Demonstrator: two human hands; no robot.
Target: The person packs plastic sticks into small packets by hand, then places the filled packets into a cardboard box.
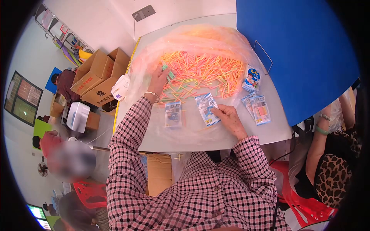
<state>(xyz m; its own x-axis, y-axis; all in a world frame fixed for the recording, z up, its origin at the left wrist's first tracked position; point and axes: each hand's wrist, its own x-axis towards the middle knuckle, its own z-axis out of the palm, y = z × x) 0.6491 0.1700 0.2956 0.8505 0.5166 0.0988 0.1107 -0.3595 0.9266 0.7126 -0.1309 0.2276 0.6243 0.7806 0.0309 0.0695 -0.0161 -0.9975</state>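
Near the front edge of the tabletop (283, 131), close to its middle, the right hand (228, 117) has its thumb and fingers closed on the right side of a printed packet (206, 107). The long axis of this packet runs away from the front edge, with its far end leaning to the left. To its left, apart from it, a flat packet (173, 114) lies almost straight, also pointing away from the front edge. To the right, there are overlapping packets (261, 111).

Farther, toward the left edge, the left hand (157, 81) has its grip closed around a small bundle of green sticks (166, 70), whose long axis leans a little to the left at the far end. From this grip, the printed packet lies to the right and nearer to the front edge; the right hand is nearer to it, and touches it. Beside the left hand, the loose coloured sticks (208, 73) spread in a heap, and behind them rises the clear plastic bag (192, 38).
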